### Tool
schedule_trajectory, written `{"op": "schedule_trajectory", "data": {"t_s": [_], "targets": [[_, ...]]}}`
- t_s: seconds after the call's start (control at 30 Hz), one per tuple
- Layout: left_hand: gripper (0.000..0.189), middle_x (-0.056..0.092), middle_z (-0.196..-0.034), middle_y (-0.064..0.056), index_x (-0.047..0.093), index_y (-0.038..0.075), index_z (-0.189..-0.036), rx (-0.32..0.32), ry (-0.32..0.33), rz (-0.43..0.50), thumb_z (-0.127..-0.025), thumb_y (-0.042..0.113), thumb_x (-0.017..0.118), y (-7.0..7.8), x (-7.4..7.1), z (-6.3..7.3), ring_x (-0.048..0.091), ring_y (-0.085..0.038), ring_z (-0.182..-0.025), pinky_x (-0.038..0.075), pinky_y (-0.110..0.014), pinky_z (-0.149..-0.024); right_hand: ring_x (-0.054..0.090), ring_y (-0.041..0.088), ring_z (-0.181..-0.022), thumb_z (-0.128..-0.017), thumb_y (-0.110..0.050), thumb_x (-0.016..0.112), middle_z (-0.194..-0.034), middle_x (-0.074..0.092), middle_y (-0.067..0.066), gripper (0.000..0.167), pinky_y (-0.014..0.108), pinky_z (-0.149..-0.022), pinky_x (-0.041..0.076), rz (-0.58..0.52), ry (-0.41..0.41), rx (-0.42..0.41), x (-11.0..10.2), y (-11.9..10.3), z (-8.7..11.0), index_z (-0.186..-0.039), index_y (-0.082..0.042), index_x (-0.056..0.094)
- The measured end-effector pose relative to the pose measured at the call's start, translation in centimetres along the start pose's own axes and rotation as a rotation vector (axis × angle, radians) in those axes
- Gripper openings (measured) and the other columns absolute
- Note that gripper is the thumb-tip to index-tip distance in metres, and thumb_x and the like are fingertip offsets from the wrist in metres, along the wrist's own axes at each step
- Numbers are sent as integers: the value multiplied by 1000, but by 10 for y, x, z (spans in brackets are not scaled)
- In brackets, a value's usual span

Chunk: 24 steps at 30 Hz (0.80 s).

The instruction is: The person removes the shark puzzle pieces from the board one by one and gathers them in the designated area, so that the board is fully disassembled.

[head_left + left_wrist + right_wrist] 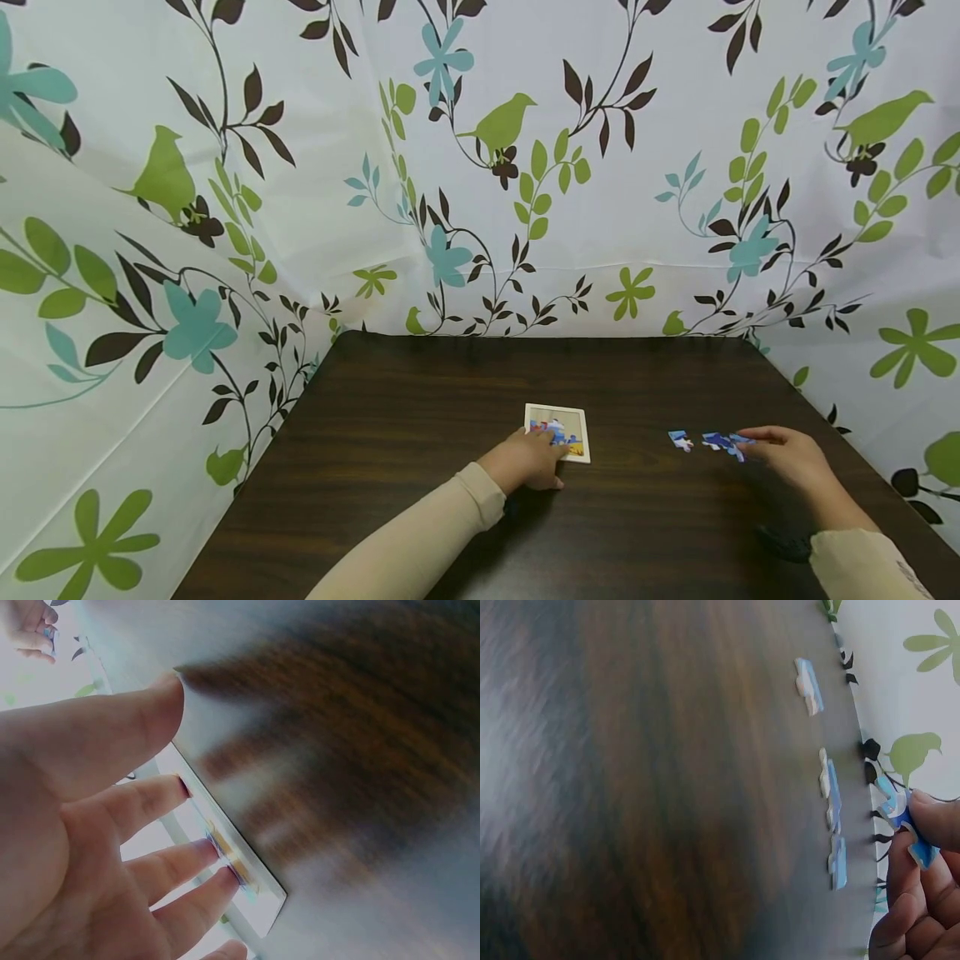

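A small square puzzle board (587, 435) with a pale frame lies near the middle of the table, partly filled with colourful pieces. On it rest the spread fingers of my left hand (528, 460); the left wrist view shows the fingertips (227, 879) touching the board and the thumb apart from it. My right hand (797, 460), at the right, pinches a blue puzzle piece (895, 808) between thumb and fingers, raised above the table. Several loose pieces lie beside it, among them a blue-and-white piece (680, 440) set apart from the others.
The dark wood-grain table (420, 392) is bordered by white cloth (315, 192) printed with birds, leaves and flowers at the back and both sides. A dark object (783, 542) shows below the right wrist; its kind is unclear.
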<state>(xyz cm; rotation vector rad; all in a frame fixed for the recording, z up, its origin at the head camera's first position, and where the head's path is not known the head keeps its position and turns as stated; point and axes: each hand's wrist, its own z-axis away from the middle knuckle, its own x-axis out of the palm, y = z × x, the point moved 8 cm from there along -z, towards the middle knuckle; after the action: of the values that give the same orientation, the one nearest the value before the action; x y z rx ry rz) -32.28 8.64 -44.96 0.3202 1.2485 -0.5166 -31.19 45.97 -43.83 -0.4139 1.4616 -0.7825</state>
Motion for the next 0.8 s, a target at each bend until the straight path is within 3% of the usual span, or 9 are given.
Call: {"op": "schedule_trajectory", "data": {"t_s": [0.2, 0.43, 0.67, 0.8], "targets": [[65, 37, -159, 5, 43, 38, -149, -5, -5, -7, -91, 54, 64, 1, -1, 1, 36, -15, -146, 31, -39, -119, 61, 34, -97, -95, -34, 65, -122, 60, 34, 54, 35, -70, 52, 13, -7, 30, -2, 11, 2, -127, 9, 60], [64, 36, -159, 4, 44, 37, -149, -5, -2, -4, -91, 53, 65, 1, -2, 1, 36, -15, -147, 31, -39, -120, 51, 52, -113, -93, -40, 67, -136, 47, 39, 60, 52, -81, 50, 35, -52, 65, 2, 23, 2, -127, 8, 60], [64, 36, -159, 4, 43, 38, -149, -4, -4, -9, -91, 53, 65, 1, -1, 0, 35, -15, -147, 31, -39, -120, 60, 42, -100, -88, -39, 72, -121, 59, 36, 56, 47, -76, 51, 90, -65, 51, 3, 30, 1, -119, 8, 65], [65, 35, -160, 5, 42, 39, -150, -6, -12, -8, -91, 54, 64, 0, 1, -1, 34, -15, -147, 30, -39, -120, 57, 48, -102, -87, -42, 72, -120, 59, 37, 56, 55, -80, 48, 158, -39, 29, 2, 31, 0, -115, 6, 67]]}}
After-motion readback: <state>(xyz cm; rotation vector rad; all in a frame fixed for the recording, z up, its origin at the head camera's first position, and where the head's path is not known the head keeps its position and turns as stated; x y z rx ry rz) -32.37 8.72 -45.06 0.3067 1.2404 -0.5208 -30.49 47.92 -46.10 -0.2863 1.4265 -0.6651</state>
